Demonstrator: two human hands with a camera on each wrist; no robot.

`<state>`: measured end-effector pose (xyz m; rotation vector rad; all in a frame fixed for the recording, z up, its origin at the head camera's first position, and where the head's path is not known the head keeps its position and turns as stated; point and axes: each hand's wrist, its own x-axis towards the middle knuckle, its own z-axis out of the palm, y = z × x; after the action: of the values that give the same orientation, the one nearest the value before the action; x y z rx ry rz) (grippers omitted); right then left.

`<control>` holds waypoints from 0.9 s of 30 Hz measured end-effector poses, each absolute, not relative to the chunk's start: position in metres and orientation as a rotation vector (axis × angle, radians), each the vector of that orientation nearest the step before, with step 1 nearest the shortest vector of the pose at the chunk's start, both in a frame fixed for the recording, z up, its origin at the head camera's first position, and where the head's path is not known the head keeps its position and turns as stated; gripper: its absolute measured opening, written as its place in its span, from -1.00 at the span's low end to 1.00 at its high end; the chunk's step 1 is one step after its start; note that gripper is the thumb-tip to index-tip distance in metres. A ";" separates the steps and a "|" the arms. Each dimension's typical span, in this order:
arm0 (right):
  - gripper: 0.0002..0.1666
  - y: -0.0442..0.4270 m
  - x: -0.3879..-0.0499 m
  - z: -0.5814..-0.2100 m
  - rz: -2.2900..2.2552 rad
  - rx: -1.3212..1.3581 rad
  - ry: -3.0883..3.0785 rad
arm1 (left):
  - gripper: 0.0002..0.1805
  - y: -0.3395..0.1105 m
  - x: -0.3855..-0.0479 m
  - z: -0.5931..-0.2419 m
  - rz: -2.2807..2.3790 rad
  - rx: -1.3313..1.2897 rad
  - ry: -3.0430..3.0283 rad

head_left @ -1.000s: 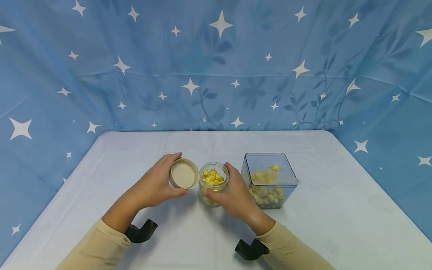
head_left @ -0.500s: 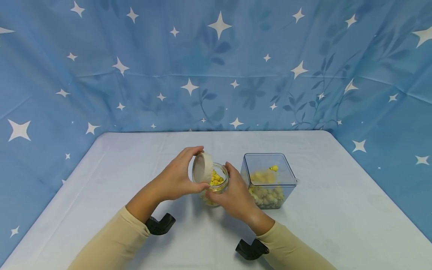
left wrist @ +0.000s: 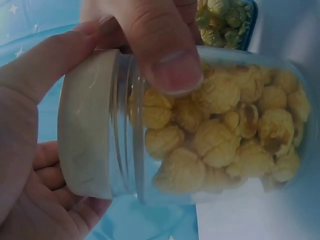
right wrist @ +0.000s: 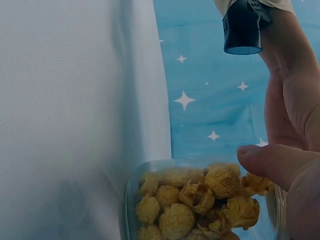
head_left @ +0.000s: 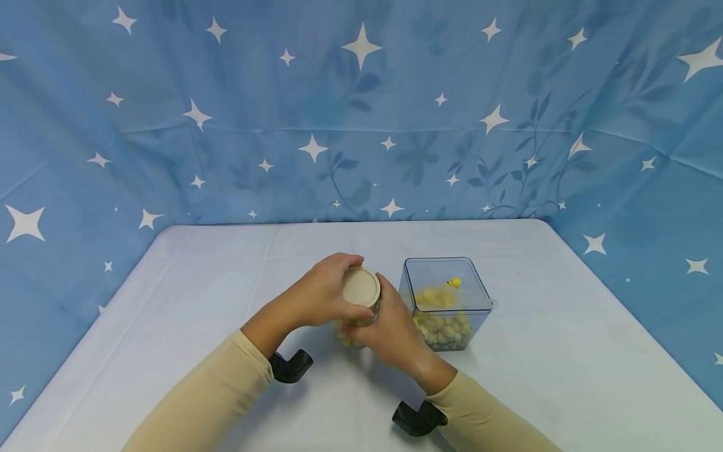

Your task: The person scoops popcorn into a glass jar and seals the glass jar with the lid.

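A clear jar of yellow popcorn stands on the white table in front of me. Its cream lid sits over the mouth, and in the left wrist view the lid meets the jar's neck. My left hand holds the lid by its rim, thumb on the near side and fingers on the far side. Lower down, my right hand grips the jar's body, its thumb lying along the glass. Both hands partly hide the jar in the head view.
Just right of the jar stands a clear bluish square container with popcorn inside. One yellow popcorn piece shows near its back wall. The white table ends at a blue star-patterned curtain.
My left hand has brought the lid rightward and turned it from facing me to lying top up over the jar's mouth. My right hand has kept its grip on the jar.
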<state>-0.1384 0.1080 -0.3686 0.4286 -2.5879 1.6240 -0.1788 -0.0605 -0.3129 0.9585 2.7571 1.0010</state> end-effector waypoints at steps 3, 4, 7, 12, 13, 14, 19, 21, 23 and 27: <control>-0.11 0.108 -0.138 -0.369 1.647 0.417 -2.586 | -0.01 -0.058 -0.179 -0.313 0.946 0.935 2.777; -0.12 0.108 -0.139 -0.369 1.649 0.413 -2.587 | -0.01 -0.057 -0.179 -0.313 0.928 0.934 2.785; -0.09 0.108 -0.138 -0.369 1.652 0.394 -2.593 | -0.01 -0.057 -0.179 -0.314 0.917 0.938 2.793; 0.05 0.108 -0.136 -0.371 1.610 0.356 -2.616 | -0.03 -0.063 -0.182 -0.319 0.954 0.931 2.719; 0.08 0.108 -0.135 -0.371 1.604 0.351 -2.621 | -0.04 -0.065 -0.182 -0.319 0.959 0.931 2.700; 0.12 0.108 -0.135 -0.371 1.594 0.342 -2.627 | -0.05 -0.066 -0.183 -0.320 0.963 0.931 2.681; 0.21 0.108 -0.134 -0.371 1.588 0.319 -2.637 | -0.10 -0.070 -0.185 -0.321 1.003 0.978 2.600; 0.22 0.109 -0.134 -0.371 1.580 0.317 -2.639 | -0.06 -0.069 -0.184 -0.322 1.021 0.975 2.603; 0.22 0.109 -0.134 -0.371 1.572 0.319 -2.641 | 0.02 -0.068 -0.182 -0.324 1.041 0.940 2.645; 0.23 0.109 -0.134 -0.371 1.568 0.317 -2.649 | 0.13 -0.065 -0.177 -0.329 1.071 0.819 2.761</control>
<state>-0.1335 0.1089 -0.3706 0.3168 -2.6487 1.5678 -0.1769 -0.0654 -0.3286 0.8188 2.7612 1.0707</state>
